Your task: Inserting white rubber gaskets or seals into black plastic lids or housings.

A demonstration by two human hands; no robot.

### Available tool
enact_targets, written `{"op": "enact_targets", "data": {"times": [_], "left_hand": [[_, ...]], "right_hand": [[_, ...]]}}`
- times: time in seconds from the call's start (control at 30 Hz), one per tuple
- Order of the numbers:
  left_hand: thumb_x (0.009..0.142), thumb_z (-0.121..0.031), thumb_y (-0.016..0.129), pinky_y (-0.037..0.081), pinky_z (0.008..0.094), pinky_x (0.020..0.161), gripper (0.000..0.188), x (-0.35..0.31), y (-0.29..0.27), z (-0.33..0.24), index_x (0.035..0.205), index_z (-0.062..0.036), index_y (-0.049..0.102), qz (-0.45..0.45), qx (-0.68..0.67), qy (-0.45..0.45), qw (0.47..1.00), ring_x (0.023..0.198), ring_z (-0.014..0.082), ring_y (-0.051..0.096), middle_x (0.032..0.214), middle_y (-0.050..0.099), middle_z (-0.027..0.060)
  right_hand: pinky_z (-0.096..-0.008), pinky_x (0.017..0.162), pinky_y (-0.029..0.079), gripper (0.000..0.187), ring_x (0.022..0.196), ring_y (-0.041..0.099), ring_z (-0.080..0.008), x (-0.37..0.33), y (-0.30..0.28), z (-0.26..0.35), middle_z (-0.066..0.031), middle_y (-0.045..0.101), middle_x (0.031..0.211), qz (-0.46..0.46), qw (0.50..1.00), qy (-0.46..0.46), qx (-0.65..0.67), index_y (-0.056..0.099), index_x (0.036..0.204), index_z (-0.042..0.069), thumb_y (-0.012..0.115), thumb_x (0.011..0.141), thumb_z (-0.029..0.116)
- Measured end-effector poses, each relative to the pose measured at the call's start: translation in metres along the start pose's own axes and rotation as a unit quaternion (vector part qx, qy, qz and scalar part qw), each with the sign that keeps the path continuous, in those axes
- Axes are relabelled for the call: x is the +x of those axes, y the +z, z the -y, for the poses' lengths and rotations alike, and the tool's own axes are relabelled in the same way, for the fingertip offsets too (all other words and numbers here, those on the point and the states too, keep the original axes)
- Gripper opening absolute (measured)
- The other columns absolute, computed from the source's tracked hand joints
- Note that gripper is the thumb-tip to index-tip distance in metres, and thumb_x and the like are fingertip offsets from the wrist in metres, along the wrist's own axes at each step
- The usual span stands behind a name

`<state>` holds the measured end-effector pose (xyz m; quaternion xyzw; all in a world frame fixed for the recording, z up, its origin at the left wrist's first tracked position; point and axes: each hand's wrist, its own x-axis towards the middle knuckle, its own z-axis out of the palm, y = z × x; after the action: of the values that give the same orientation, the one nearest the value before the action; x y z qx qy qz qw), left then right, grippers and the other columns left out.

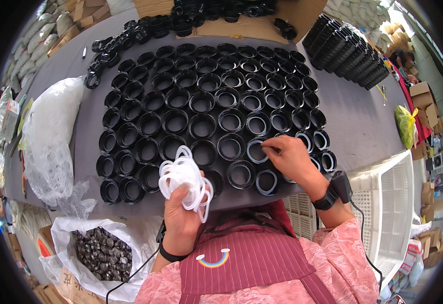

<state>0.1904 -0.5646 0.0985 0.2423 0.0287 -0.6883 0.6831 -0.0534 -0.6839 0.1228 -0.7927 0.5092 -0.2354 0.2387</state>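
Observation:
My left hand (179,218) is closed around a loose bunch of thin white rings (183,180), held over the table's near edge. To its right, the thumb and fingers of my right hand (288,154) are pinched together at the upper right edge of a white ring (257,151). That ring lies inside one of the black round collars, and my fingers cover part of it. Rows of these black collars (201,125) stand with their openings up across the table. Pale rings show inside several collars on the right side, such as the near collar (267,182).
A clear plastic bag (51,137) of white rings lies on the left of the grey table (353,119). Stacked black collars (343,50) stand far right; more spill from a cardboard box (221,33). A white sack (62,233) of dark parts and white crates (396,218) flank me.

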Motion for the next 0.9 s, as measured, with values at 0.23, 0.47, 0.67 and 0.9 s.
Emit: {"op": "enact_targets", "data": {"times": [0.23,0.47,0.67,0.9], "left_hand": [[0.079,-0.005,0.061,0.054,0.0366,0.073,0.048,0.003,0.011,0.019,0.123,-0.0063,0.044,0.033,0.096,0.075,0.992,0.09,0.0267,0.061,0.108,0.058,0.0157],[0.079,-0.002,0.061,0.055,0.0373,0.082,0.048,-0.004,0.004,0.013,0.124,-0.0057,0.044,0.006,0.06,0.11,0.992,0.1,0.0277,0.06,0.111,0.057,0.0162],[0.079,0.002,0.059,0.054,0.038,0.086,0.049,-0.014,-0.009,-0.007,0.125,-0.0062,0.045,-0.015,0.005,0.126,0.992,0.107,0.0289,0.057,0.117,0.056,0.0171],[0.078,0.003,0.059,0.055,0.0363,0.083,0.051,-0.023,-0.02,-0.014,0.126,-0.0052,0.044,-0.027,-0.011,0.138,0.99,0.106,0.0288,0.058,0.117,0.055,0.0199]], "right_hand": [[-0.0213,0.06,0.047,0.026,0.068,0.058,-0.0058,-0.042,0.014,0.08,-0.0055,0.065,0.08,0.184,0.912,0.091,0.354,0.06,0.098,-0.001,0.068,0.081,0.017],[-0.0188,0.054,0.047,0.023,0.064,0.062,-0.0086,-0.059,0.035,0.086,-0.0081,0.066,0.082,0.154,0.846,0.174,0.479,0.056,0.101,-0.004,0.063,0.083,0.007],[-0.0176,0.05,0.043,0.013,0.058,0.057,-0.0053,-0.06,0.028,0.058,-0.0034,0.064,0.076,0.096,0.879,0.154,0.441,0.064,0.092,-0.003,0.063,0.085,0.008],[-0.0172,0.049,0.04,0.011,0.056,0.052,-0.0028,-0.05,0.015,0.041,0.0005,0.06,0.064,0.016,0.906,0.121,0.406,0.068,0.088,-0.001,0.064,0.084,0.009]]}}
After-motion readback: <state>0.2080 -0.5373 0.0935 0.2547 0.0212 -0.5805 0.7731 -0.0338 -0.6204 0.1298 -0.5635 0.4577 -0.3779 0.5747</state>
